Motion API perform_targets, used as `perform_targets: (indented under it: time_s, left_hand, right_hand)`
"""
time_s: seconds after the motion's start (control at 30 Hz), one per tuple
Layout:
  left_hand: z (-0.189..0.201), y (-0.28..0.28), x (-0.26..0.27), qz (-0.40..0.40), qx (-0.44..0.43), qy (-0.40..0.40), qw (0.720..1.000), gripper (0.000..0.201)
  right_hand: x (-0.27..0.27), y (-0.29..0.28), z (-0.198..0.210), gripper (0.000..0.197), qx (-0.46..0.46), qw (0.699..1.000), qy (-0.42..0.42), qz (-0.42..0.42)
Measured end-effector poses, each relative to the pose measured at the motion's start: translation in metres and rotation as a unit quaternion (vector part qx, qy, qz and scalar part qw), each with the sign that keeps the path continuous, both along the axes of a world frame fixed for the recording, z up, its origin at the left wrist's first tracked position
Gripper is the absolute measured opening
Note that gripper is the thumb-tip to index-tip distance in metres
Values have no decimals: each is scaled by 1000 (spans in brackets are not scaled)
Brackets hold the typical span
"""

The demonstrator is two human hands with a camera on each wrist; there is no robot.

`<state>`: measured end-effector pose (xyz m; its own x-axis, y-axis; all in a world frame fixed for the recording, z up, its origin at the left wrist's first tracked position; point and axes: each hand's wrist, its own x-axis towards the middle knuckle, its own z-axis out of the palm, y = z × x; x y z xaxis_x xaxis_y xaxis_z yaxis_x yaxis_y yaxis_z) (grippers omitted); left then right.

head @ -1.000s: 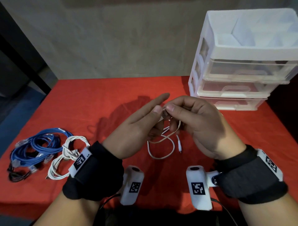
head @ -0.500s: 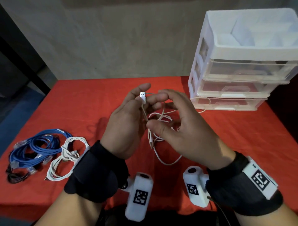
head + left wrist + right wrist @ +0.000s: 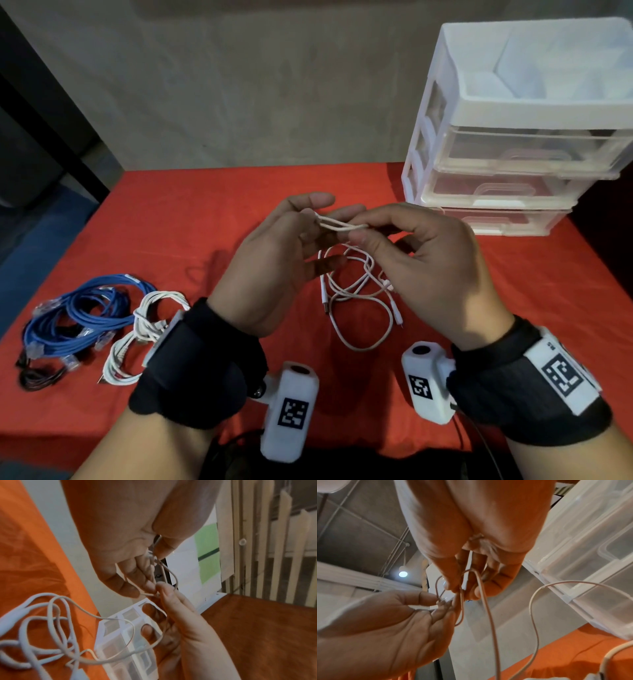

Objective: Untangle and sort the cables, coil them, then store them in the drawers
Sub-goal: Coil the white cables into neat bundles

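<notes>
Head cam looks down from above at the red table [image 3: 191, 219], drawers [image 3: 513, 185] upper right. Both wrist cams sit super close, aimed up along the fingers; all three catch the thin white cable [image 3: 342, 224].

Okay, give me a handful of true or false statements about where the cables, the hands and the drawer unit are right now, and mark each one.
1. Both hands, left hand and right hand, pinch the thin white cable. True.
2. The blue cable bundle lies in a drawer. False: it lies on the red tablecloth, at the left.
3. The plastic drawer unit stands at the far right of the table. True.
4. The thin white cable is fully coiled. False: loose loops hang from the hands, with connector ends free.
5. The white coiled cable sits beside the blue bundle. True.
</notes>
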<state>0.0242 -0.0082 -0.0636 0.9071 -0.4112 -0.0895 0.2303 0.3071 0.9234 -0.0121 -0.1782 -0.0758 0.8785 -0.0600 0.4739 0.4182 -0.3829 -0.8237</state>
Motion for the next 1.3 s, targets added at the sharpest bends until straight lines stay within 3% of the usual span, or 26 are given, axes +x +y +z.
perform_targets:
  time_s: [0.17, 0.4, 0.6, 0.67, 0.8, 0.9, 1.03, 1.3]
  left_hand:
    - [4, 7, 4, -5, -3, 36, 999, 37]
    - [2, 14, 7, -20, 36, 36, 999, 35]
    - [0, 11, 1, 13, 109, -81, 991, 34]
    - [-6, 11, 2, 52, 166, -172, 970, 25]
    - [-16, 18, 7, 80, 286, -333, 895, 15]
    - [-15, 16, 6, 81, 282, -357, 887, 15]
    - [-21, 9, 3, 61, 274, -352, 893, 38]
    - [-30, 10, 5, 103, 365, -413, 828, 23]
  right_hand:
    - [0, -1, 1, 13, -25, 999, -32, 9]
    - [2, -5, -3, 12, -72, 996, -44, -5]
    - [3, -10, -1, 14, -32, 998, -38, -41]
    - [3, -12, 1, 12, -21, 999, -21, -34]
    - [2, -15, 2, 12, 0, 1000, 12, -26]
    - [2, -17, 2, 11, 7, 999, 24, -22]
    - [1, -17, 2, 14, -16, 999, 35, 8]
    - [-2, -12, 2, 21, 2, 994, 72, 78]
